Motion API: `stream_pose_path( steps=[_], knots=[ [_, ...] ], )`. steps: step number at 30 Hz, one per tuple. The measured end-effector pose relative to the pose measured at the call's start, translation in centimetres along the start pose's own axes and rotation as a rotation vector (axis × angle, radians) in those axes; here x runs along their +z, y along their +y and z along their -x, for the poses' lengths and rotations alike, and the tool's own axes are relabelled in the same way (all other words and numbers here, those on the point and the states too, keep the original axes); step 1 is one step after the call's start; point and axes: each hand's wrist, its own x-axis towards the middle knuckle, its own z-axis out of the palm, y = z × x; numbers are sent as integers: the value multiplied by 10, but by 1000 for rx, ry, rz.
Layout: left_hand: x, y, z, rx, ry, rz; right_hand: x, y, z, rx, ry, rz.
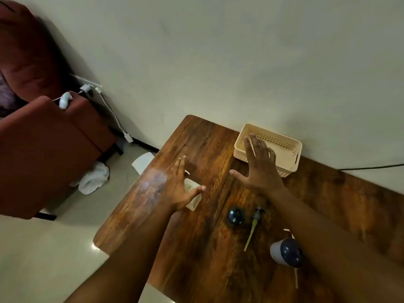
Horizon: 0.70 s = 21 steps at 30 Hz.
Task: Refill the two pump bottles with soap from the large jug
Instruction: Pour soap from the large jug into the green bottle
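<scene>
Your left hand [178,189] and right hand [260,169] are hovering spread-fingered, holding nothing, above the brown wooden tabletop [205,254]; the cream perforated plastic basket [282,142] is sitting at its far edge.

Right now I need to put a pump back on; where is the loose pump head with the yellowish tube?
In the head view the pump head lies flat on the wooden table, between the dark round bottle and the person's right forearm, below the right hand.
</scene>
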Motion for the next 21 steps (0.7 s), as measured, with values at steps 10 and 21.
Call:
stream_pose_path(
  steps=[10,21],
  knots=[
    [38,-33,18,-308,47,516,22,-1,21,80,-118,-107],
    [58,-38,20,-256,185,485,56,-4,77,266,-295,-475]
  ],
)
